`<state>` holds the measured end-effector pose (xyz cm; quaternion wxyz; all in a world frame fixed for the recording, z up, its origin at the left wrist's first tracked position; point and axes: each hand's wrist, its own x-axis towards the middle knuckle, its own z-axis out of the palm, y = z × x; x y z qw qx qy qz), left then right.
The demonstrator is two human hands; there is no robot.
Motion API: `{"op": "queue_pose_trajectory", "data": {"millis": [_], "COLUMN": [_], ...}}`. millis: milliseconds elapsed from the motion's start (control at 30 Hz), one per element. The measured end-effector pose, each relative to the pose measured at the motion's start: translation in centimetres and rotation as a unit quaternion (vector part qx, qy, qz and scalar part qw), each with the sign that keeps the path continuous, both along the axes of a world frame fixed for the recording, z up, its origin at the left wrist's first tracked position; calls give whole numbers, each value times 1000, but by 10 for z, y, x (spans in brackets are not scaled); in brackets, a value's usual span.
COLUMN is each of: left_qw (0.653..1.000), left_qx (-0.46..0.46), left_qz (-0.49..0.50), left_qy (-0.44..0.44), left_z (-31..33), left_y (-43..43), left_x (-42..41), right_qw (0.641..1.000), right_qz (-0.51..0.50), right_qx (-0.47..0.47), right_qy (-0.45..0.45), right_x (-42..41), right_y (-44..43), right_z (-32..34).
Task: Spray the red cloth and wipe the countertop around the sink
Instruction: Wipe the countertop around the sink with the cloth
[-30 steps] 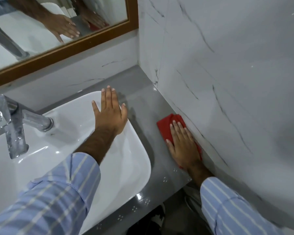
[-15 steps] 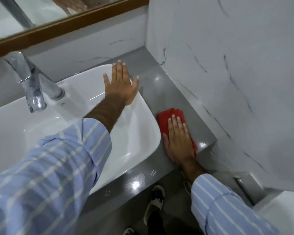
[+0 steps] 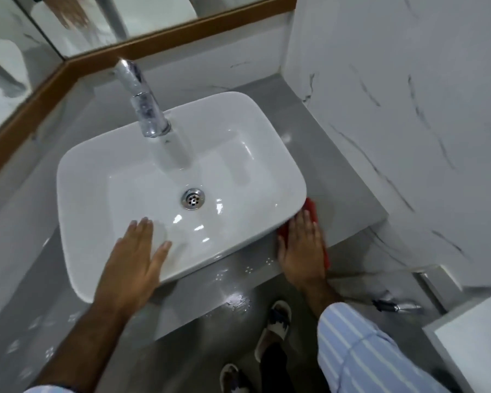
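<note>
My right hand lies open and flat, pressing the red cloth onto the grey worktop against the sink corner. My left hand rests open on the sink's front rim.

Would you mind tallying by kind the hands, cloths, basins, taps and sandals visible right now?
Hands: 2, left hand on the basin rim, right hand flat on the cloth
Red cloth: 1
White basin: 1
Chrome tap: 1
Sandals: 2
Total: 7
</note>
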<state>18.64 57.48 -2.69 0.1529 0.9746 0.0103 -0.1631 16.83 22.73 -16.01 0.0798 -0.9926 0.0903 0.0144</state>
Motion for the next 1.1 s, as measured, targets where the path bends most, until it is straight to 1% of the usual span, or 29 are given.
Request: {"op": "queue_pose_trajectory", "data": {"millis": [67, 133, 200, 267, 300, 367, 433, 500, 600, 667, 700, 767, 800, 833, 933, 1033, 1100], "left_qw": [999, 995, 989, 984, 983, 983, 982, 982, 982, 981, 981, 981, 981, 980, 982, 984, 985], "left_qx": [41, 73, 101, 116, 116, 112, 110, 109, 108, 111, 112, 115, 118, 121, 117, 105, 94], "left_qz": [-29, -59, -101, -123, -126, -127, -127, -129, -131, -126, -119, -105, -96, -84, -52, -16, 1], "left_qy": [-13, -27, -45, -59, -61, -73, -83, -82, -82, -92, -101, -115, -122, -130, -137, -143, -143], "left_z": [1, 4, 3, 3, 2, 3, 4, 4, 2, 1, 0, -1, -1, -1, -1, -3, -5], "left_y": [33, 65, 81, 82, 79, 78, 78, 78, 80, 81, 81, 79, 78, 79, 76, 75, 74], "left_x": [-4, -9, -11, -13, -13, -14, -14, -13, -13, -14, -14, -16, -16, -17, -18, -21, -23], "right_qw": [997, 996, 999, 997, 994, 994, 998, 998, 990, 989, 992, 996, 995, 992, 971, 934, 916], "right_qz": [78, 91, 23, -75, -107, -107, -54, 30, 132, 142, 122, 80, 84, 112, 234, 357, 401], "right_qx": [3, 9, 4, -3, 3, 30, 44, 44, 47, 35, 31, 32, 38, 48, 53, 25, 12], "right_qy": [10, 18, 22, 12, 10, 4, -9, -14, -30, -33, -30, -24, -25, -25, -13, -16, -14], "right_x": [-1, 2, 1, -4, -8, -20, -40, -62, -69, -63, -60, -58, -60, -63, -67, -52, -41], "right_y": [-13, -30, -33, -5, 14, 60, 102, 120, 91, 70, 66, 81, 93, 108, 127, 103, 82], "right_z": [-2, -1, 0, 3, 4, 6, 2, -5, -7, -6, -5, -6, -6, -8, -11, -11, -9]}}
